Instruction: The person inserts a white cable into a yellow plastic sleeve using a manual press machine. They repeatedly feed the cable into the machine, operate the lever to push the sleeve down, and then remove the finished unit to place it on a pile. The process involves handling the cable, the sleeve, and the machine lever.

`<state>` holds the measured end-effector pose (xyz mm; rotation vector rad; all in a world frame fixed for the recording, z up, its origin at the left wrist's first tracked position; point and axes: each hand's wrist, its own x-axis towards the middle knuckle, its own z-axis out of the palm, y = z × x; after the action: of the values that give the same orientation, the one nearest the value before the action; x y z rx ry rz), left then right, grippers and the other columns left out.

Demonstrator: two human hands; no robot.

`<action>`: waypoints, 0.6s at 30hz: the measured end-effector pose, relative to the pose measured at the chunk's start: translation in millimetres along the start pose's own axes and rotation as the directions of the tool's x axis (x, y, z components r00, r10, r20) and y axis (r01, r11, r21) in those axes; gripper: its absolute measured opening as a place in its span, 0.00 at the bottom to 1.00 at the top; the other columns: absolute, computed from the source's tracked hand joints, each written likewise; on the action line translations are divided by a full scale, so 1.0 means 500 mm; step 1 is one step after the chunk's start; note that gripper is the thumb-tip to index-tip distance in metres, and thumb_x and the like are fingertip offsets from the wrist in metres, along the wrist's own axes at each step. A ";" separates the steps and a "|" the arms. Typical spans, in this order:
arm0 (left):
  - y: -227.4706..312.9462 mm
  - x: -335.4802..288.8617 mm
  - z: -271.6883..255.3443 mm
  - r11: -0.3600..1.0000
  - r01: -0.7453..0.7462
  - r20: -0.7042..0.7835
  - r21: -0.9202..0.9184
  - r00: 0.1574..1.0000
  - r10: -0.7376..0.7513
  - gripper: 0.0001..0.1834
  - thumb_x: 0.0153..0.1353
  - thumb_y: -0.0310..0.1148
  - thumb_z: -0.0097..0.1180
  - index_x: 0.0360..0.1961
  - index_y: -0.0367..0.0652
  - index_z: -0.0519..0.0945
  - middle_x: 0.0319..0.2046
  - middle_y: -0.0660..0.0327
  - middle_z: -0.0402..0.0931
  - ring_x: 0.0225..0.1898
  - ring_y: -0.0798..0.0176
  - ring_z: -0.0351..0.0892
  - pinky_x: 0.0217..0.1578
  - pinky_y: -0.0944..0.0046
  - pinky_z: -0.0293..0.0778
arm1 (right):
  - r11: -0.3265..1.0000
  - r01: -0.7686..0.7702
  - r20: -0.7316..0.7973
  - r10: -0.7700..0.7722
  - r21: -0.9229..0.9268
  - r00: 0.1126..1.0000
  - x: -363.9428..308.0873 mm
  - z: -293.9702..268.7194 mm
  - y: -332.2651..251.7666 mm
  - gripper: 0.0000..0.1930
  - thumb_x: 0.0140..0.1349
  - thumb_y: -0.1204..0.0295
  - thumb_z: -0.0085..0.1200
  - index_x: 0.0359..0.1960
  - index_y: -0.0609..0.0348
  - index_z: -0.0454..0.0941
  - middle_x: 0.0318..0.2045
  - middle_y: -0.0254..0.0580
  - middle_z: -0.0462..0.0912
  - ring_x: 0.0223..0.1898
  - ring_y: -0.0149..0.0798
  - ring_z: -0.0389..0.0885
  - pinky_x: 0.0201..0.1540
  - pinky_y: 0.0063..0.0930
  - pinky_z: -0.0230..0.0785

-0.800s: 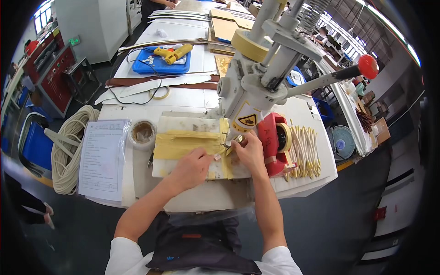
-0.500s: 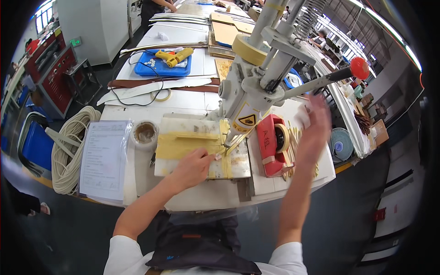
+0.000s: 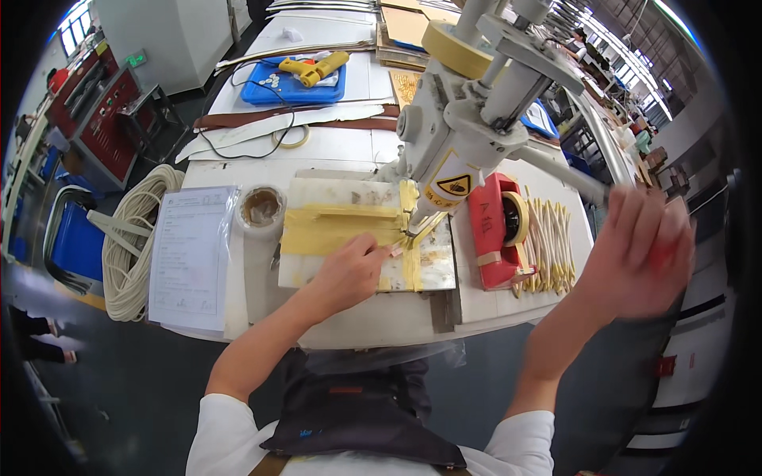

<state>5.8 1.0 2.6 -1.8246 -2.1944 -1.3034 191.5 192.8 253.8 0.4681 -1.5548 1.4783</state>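
My left hand [image 3: 349,268] is closed in a pinch on the end of a thin pale strip [image 3: 396,250], most of which is hidden. That end sits right beside the lower tip of a grey hand press [image 3: 444,147]. Under the tip lies a whitish block [image 3: 313,271] crossed by yellow tape [image 3: 341,230]. Out at the right, my blurred right hand [image 3: 627,258] wraps round the red ball knob [image 3: 665,252] of the press lever [image 3: 567,174]. The lever now slants down to the right.
Right of the block stand a red tape dispenser [image 3: 486,222] and several white cords with yellow ends [image 3: 552,246]. To the left are a tape roll [image 3: 260,210], a sleeved paper sheet [image 3: 190,258] and coiled cord [image 3: 139,238]. Farther back, a yellow glue gun [image 3: 317,70] rests on a blue tray [image 3: 294,94].
My right hand has moved right and down and now grips the lever knob; the lever has swung downward. My left hand keeps its pinch by the press tip. The whole view has shifted slightly.
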 end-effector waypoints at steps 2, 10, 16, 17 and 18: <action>-0.001 -0.006 0.000 1.000 0.026 -0.002 -0.008 1.000 -0.026 0.13 0.60 0.22 0.55 0.45 0.37 0.84 0.31 0.55 0.71 0.33 0.52 0.75 0.34 0.56 0.73 | 0.990 0.114 -0.200 -0.128 -0.080 0.971 -0.135 0.014 0.036 0.16 0.72 0.60 0.36 0.24 0.48 0.63 0.15 0.29 0.61 0.22 0.33 0.59 0.42 0.42 0.54; -0.002 -0.010 -0.001 0.999 0.019 -0.093 0.035 0.996 -0.016 0.12 0.58 0.22 0.59 0.44 0.36 0.84 0.32 0.56 0.74 0.34 0.53 0.76 0.36 0.57 0.74 | 0.956 0.182 -0.029 -0.193 -0.230 0.981 -0.150 0.012 0.050 0.18 0.73 0.51 0.44 0.30 0.48 0.65 0.17 0.33 0.65 0.26 0.38 0.66 0.48 0.44 0.57; 0.004 -0.010 -0.012 0.987 0.151 -0.230 -0.059 0.960 -0.161 0.13 0.51 0.22 0.62 0.41 0.35 0.84 0.25 0.59 0.75 0.23 0.62 0.75 0.26 0.63 0.73 | 0.999 0.037 -0.133 -0.037 -0.003 0.990 0.098 -0.021 0.045 0.25 0.76 0.52 0.38 0.47 0.65 0.76 0.20 0.32 0.63 0.25 0.32 0.59 0.37 0.33 0.59; 0.004 -0.012 -0.014 0.979 0.184 -0.254 -0.085 0.946 -0.200 0.13 0.50 0.22 0.62 0.40 0.35 0.84 0.24 0.60 0.74 0.21 0.63 0.74 0.24 0.64 0.73 | 1.000 0.008 -0.158 -0.013 -0.027 0.987 0.125 -0.016 0.059 0.23 0.75 0.52 0.42 0.47 0.64 0.75 0.22 0.31 0.60 0.27 0.30 0.58 0.40 0.32 0.56; 0.005 -0.012 -0.012 0.976 0.187 -0.259 -0.111 0.943 -0.210 0.13 0.50 0.22 0.62 0.40 0.35 0.84 0.24 0.60 0.75 0.21 0.64 0.74 0.24 0.65 0.73 | 0.998 -0.036 -0.178 0.025 -0.057 0.984 0.151 -0.021 0.063 0.24 0.75 0.52 0.42 0.49 0.65 0.74 0.22 0.31 0.60 0.27 0.30 0.58 0.39 0.31 0.56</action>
<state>6.8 -7.6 5.0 -1.3738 -2.2480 -1.5962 131.6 232.3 294.4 0.2703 -1.4663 1.4506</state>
